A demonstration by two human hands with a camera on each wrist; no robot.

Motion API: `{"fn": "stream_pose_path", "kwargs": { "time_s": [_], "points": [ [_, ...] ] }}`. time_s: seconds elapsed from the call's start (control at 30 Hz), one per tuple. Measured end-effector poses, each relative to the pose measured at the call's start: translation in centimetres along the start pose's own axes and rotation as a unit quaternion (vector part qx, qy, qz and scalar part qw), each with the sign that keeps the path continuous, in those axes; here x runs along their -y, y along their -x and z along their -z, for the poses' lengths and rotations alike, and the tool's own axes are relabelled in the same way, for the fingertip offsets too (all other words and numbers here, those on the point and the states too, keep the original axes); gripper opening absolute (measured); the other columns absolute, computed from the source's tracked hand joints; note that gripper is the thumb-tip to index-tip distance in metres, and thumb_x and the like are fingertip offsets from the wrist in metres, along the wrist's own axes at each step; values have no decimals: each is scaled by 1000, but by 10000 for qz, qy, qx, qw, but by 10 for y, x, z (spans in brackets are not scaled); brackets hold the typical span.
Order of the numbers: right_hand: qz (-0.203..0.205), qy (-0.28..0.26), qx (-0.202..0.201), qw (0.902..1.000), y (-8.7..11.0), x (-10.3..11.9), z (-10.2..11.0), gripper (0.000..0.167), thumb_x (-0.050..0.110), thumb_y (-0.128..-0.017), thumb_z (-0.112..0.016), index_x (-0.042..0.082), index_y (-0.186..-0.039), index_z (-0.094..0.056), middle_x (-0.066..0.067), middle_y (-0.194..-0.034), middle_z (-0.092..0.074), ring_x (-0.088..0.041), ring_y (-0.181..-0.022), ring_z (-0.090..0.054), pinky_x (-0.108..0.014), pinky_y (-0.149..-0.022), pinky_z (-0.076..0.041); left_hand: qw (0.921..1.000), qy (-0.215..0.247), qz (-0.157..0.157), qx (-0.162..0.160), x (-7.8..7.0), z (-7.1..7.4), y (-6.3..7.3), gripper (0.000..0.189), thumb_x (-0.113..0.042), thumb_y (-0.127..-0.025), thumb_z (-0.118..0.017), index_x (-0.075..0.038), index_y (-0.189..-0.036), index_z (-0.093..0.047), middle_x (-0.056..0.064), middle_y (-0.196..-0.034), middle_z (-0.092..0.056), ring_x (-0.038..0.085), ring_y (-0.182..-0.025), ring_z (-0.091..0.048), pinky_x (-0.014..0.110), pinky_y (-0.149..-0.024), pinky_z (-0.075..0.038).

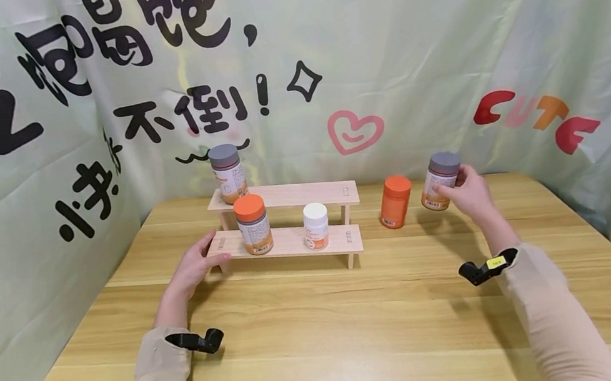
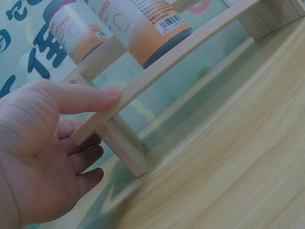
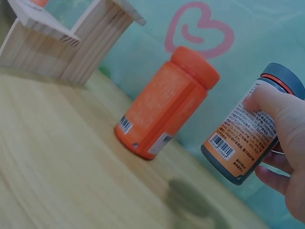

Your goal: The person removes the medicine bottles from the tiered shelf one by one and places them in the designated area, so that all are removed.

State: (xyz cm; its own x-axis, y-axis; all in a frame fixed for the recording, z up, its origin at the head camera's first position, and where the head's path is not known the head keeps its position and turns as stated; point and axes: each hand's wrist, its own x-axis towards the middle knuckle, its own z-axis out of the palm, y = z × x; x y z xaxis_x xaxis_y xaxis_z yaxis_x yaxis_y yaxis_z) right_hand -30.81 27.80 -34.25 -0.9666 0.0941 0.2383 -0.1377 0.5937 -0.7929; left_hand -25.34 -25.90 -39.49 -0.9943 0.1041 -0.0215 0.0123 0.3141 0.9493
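My left hand (image 1: 194, 267) grips the left end of the lower step of a two-step wooden rack (image 1: 294, 242); in the left wrist view the thumb (image 2: 90, 99) lies on the step's edge, with the fingers beyond and below it. In my right hand (image 1: 473, 196), a grey-lidded pill bottle (image 1: 437, 185) is held by its side, slightly tilted. A gap and a shadow under the bottle (image 3: 243, 138) in the right wrist view show it off the table. Just left of it, an all-orange bottle (image 1: 396, 203) stands on the table.
Another grey-lidded bottle (image 1: 229, 175) stands on the upper step's left end. An orange-lidded bottle (image 1: 255, 226) and a small white bottle (image 1: 316, 227) stand on the lower step. Behind the wooden table (image 1: 345, 337) hangs a printed cloth (image 1: 408, 47).
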Motion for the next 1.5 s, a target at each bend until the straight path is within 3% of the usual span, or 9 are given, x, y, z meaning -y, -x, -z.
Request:
{"fn": "stream_pose_path", "kwargs": {
  "time_s": [0.27,1.03,1.27,1.33,1.5],
  "points": [
    [9,76,-57,10000,3,-18,-12,60,23,-87,-62,-14,-127,-36,-32,-116,-49,-37,-105,-48,-40,-84,-40,9998,-171,123,-33,-5,-1,2,83,-17,-87,-65,0,-148,-11,21,-152,-10,35,-138,-14,47,-111,-12],
    [-127,27,269,9996,5,-32,-22,67,24,-86,-65,-12,-132,-32,-32,-123,-44,-42,-111,-45,-48,-91,-39,9998,-158,100,-69,0,0,0,85,-19,-85,-67,0,-147,-13,20,-152,-11,34,-138,-13,47,-111,-12],
    [-33,-276,413,9988,5,-33,-17,68,22,-88,-63,-13,-135,-27,-31,-126,-42,-32,-109,-45,-25,-82,-40,9999,108,-37,-39,2,3,-2,83,-14,-85,-66,4,-146,-12,20,-152,-12,33,-138,-14,45,-111,-13],
    [34,-333,384,9987,6,-32,-14,69,21,-89,-62,-12,-137,-24,-30,-127,-41,-30,-110,-43,-23,-81,-38,9998,163,-50,-34,2,4,-1,84,-14,-85,-67,4,-146,-12,20,-152,-13,32,-138,-14,44,-111,-13],
    [112,-428,409,9982,9,-24,-5,72,24,-91,-59,-11,-139,-20,-30,-132,-36,-38,-118,-37,-39,-91,-37,9998,180,-73,-24,3,7,-1,85,-15,-84,-68,4,-146,-13,20,-152,-14,32,-138,-14,45,-111,-13]
  ]
}}
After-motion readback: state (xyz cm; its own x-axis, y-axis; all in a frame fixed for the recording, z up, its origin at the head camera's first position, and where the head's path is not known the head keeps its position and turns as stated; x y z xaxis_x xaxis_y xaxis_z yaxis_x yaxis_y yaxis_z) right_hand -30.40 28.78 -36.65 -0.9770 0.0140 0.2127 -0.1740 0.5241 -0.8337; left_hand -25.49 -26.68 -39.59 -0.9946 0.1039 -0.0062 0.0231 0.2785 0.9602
